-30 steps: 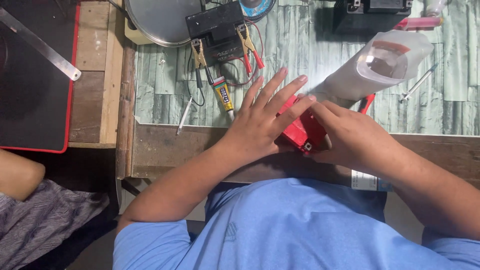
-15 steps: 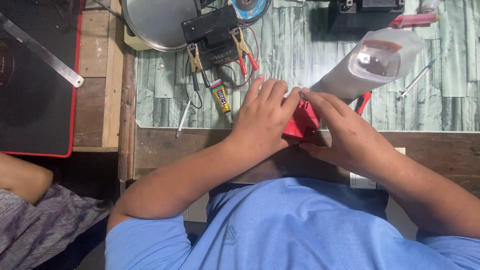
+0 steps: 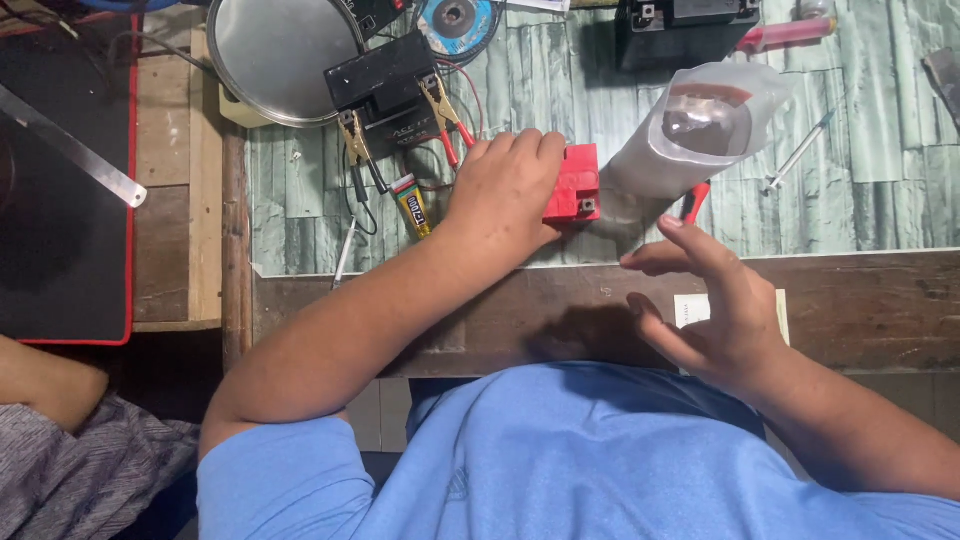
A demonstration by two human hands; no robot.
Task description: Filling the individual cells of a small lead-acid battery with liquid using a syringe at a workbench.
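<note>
The person's left hand [image 3: 505, 190] is laid over a small red box-shaped part [image 3: 572, 184], fingers curled across its top and near side, so the part is gripped and pinned against the green plank-patterned bench top [image 3: 860, 200]. The right hand [image 3: 715, 305] hangs free over the dark wooden front edge of the bench [image 3: 880, 300], fingers spread and empty, holding nothing. Judging by this, the work is at a holding-and-steadying step: one hand fixes the red part in place while the other is off it. The next move would seem to call for the free hand to come in precisely at the exposed right end of the part, without the holding hand letting it slide. Just to the right of the grip lies a clear plastic bag [image 3: 705, 125] with something dark inside, and a red-handled tool [image 3: 695, 203] pokes out from under it. To the left of the grip lie a small yellow tube [image 3: 412, 205] and a black battery [image 3: 385, 85] with crocodile clips [image 3: 450, 112] and wires; beyond that sit a round metal lid [image 3: 280, 55] and a grinding disc [image 3: 456, 22]. Far left, off the bench, a steel ruler [image 3: 70, 145] rests on a black mat [image 3: 60, 250] edged in red, and another person's arm [image 3: 45, 385] shows at the lower corner.
</note>
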